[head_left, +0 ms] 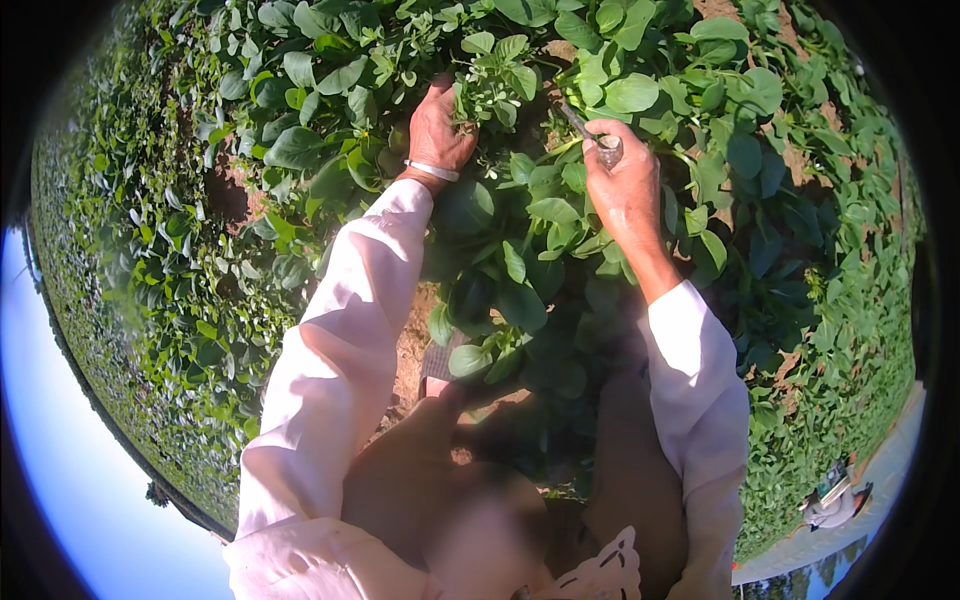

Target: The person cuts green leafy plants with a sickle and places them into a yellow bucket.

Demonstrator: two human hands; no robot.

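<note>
My left hand (440, 130), with a white band at its wrist, is closed about the stems of a small-leaved plant (493, 88); the leaves partly hide the fingertips. To its right, my right hand (625, 190) is wrapped around a short hand tool (607, 150) with a round, pale butt end. A narrow dark part (575, 120) of this tool points up and left into the leaves; its tip is hidden, so its exact kind is unclear. Broad-leaved green vegetable plants (530, 215) grow between and around both hands.
Dense leafy plants (180, 260) spread on both sides, with patches of brown soil (410, 350) showing. My bent legs (640, 460) are close below the hands. At the lower right, a grey-and-white bundle (835, 503) lies beside a pale path (800, 545).
</note>
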